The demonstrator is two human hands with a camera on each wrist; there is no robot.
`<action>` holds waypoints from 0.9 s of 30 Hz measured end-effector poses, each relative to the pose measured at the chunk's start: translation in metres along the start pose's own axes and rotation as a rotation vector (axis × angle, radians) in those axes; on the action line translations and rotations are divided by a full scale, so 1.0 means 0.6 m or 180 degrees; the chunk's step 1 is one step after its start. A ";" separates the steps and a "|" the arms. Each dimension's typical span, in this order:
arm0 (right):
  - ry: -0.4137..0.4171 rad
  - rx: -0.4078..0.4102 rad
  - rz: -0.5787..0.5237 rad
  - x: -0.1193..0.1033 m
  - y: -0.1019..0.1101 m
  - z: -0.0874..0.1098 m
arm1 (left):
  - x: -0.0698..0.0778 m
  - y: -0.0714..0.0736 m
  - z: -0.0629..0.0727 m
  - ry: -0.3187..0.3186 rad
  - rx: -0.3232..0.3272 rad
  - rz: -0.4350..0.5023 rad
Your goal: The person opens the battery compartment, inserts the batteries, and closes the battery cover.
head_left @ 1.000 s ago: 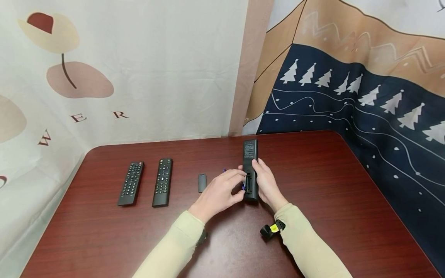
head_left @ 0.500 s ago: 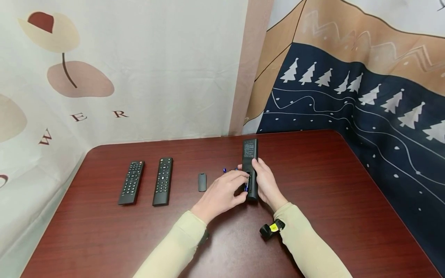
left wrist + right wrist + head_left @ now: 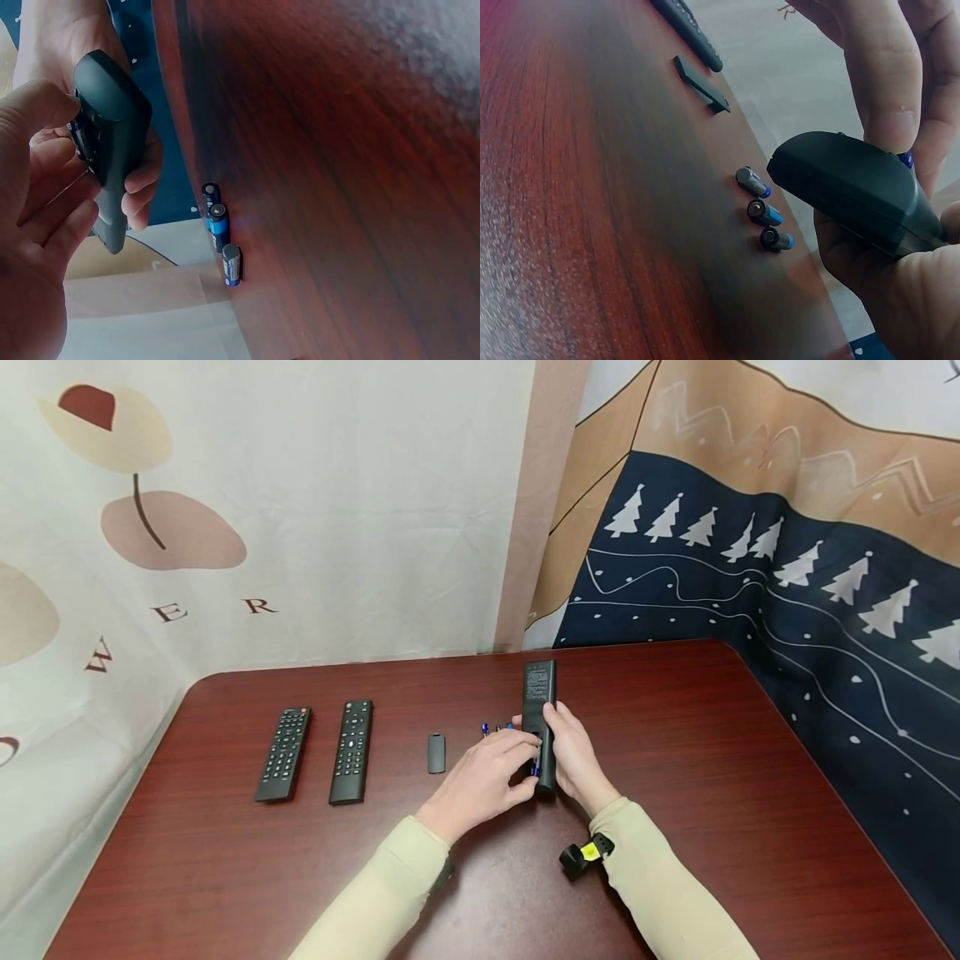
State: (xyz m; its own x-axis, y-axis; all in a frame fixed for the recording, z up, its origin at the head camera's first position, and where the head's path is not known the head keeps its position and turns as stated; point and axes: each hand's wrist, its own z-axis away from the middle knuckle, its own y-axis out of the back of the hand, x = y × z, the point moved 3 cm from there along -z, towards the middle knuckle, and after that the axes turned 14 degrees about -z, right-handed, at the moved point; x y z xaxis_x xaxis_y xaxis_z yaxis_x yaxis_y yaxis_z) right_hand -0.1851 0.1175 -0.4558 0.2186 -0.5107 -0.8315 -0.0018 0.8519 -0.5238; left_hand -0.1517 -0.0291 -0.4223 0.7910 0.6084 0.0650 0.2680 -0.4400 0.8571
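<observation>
A black remote control is held up over the table in my right hand, its back with a printed label facing me. The right thumb lies along its edge and the fingers wrap underneath. My left hand pinches a dark blue battery between thumb and fingers, right at the remote's battery compartment. How far the battery sits inside is hidden by the fingers. Beyond the hands, three blue-and-dark batteries lie in a row on the table. A small grey battery cover lies left of them.
Two more black remotes, one far left and one beside it, lie button side up on the reddish-brown table. Printed curtains hang behind the table's far edge. A black device with a yellow label is strapped at the right wrist.
My left hand has shifted slightly right, bringing the battery closer over the compartment. More of the batteries on the table now show behind it. The right hand and remote stay almost still.
</observation>
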 end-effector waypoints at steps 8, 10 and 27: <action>-0.0062 -0.0031 -0.0108 -0.002 -0.001 0.003 | 0.001 -0.004 0.001 0.0004 0.0025 0.0003; -0.0076 -0.0029 -0.0135 -0.003 -0.001 0.004 | 0.001 -0.004 0.002 0.0000 0.0026 0.0001; -0.0136 -0.0047 -0.0216 -0.006 0.000 0.005 | -0.002 0.002 -0.001 -0.0102 0.0042 0.0000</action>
State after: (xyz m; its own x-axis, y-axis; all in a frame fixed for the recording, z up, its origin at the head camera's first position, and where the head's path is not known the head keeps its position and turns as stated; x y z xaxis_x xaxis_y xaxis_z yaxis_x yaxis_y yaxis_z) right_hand -0.1829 0.1195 -0.4522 0.2603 -0.5615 -0.7854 0.0002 0.8135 -0.5815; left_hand -0.1523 -0.0301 -0.4209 0.8082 0.5870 0.0483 0.2750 -0.4487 0.8503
